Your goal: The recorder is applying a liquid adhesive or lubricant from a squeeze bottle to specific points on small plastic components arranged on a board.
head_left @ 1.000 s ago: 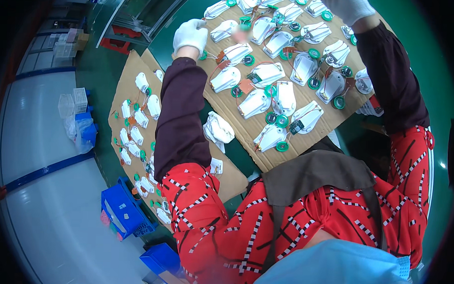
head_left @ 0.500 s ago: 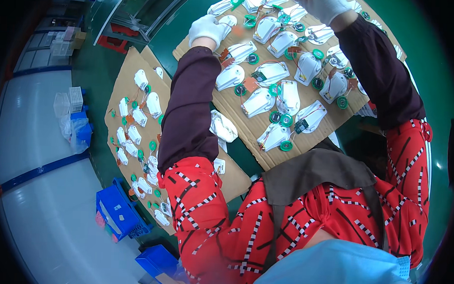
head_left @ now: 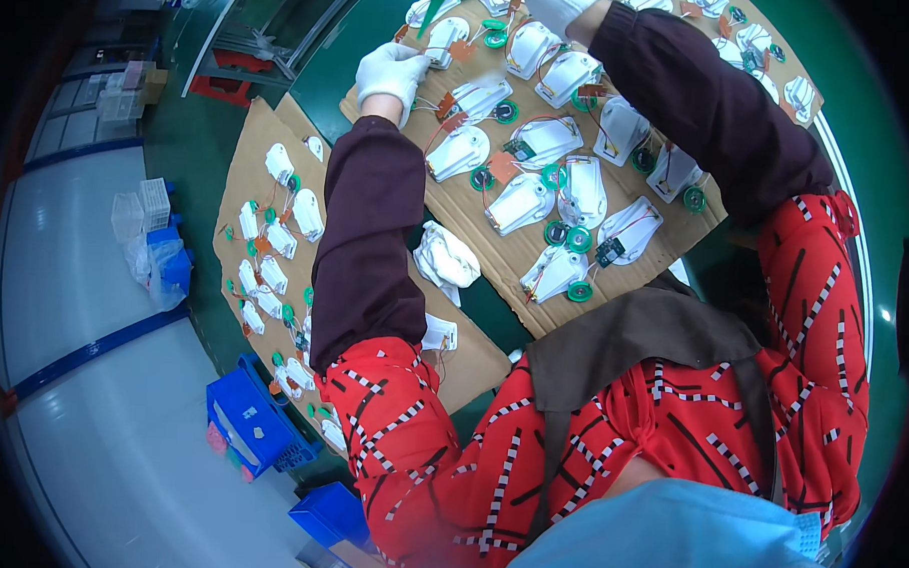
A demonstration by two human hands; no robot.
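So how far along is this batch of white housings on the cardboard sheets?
Looks done: the left sheet carries rows of white housings with green discs, away from both hands. In hand: the gloved left hand rests on a housing at the far edge of the main sheet; the right hand is cut off by the top edge. Left: many wired housings lie loose there, so I can't tell how many remain.

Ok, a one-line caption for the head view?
Gloved left hand and right hand reach over a cardboard sheet covered with white plastic housings wired to green discs.
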